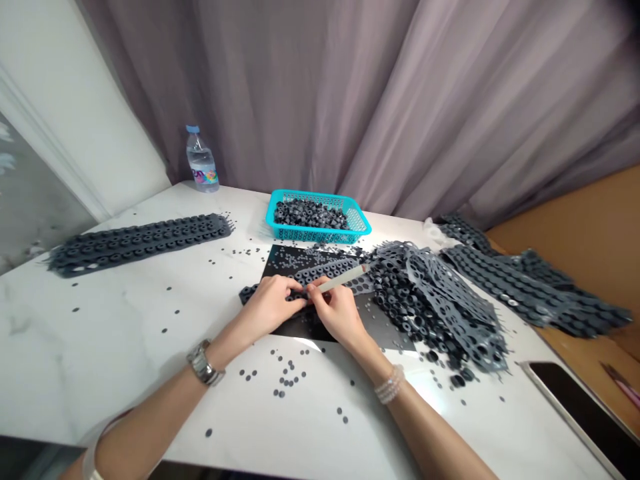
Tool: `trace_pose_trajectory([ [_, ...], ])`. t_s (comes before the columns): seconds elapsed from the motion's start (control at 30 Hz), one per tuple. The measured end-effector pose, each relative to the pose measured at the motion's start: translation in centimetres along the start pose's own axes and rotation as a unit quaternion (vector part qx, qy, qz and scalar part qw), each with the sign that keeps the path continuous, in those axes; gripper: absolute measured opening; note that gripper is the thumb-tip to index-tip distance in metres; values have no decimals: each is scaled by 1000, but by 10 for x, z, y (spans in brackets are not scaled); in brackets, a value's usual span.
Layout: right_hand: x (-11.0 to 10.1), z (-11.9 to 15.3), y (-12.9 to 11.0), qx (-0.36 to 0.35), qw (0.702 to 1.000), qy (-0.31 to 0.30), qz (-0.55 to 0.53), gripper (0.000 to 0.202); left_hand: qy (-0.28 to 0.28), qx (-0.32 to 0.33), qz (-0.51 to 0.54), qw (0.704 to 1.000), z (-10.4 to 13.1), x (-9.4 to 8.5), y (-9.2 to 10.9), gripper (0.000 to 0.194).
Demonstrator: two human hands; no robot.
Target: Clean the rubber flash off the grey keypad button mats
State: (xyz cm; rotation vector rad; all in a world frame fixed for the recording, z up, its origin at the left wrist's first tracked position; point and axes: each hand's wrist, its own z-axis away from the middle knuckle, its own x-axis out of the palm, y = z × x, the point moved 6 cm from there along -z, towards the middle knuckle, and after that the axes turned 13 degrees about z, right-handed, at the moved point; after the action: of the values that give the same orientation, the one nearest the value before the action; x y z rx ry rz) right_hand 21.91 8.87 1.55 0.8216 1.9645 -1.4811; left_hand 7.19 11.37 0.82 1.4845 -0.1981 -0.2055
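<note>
Over a black mat (295, 328) lies a dark rubber strip with rows of round holes (327, 268). My left hand (273, 301) is closed on the strip's near part, thumb and forefinger pinched at its edge. My right hand (337, 310) holds a pale pen-like tool (343, 278) between thumb and fingers, its rear end pointing up to the right. The fingertips of both hands nearly meet at the strip, and the tool's tip is hidden there. Right of my right hand is a heap of small black rings (400, 307) with perforated grey sheets (450, 293) on it.
A turquoise basket (320, 235) of black pieces stands behind the mat. A stacked rubber strip (143, 243) lies left, a water bottle (203, 163) behind it. More strips (520, 287) and a phone (585, 410) are at the right. Small grey discs are scattered across the white table (125, 333).
</note>
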Motion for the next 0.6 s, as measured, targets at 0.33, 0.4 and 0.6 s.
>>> trace_pose_trajectory([
  [0.33,-1,0,-2,-17,1000,3,-17,28,28,108,-131,985,0,3,-6,18],
  [0.4,0,0,-2,-20,1000,0,-14,27,32,120,-128,984,0,3,-7,20],
  [0.6,3,0,-4,-35,999,-2,3,28,37,130,-123,983,0,4,-7,22],
])
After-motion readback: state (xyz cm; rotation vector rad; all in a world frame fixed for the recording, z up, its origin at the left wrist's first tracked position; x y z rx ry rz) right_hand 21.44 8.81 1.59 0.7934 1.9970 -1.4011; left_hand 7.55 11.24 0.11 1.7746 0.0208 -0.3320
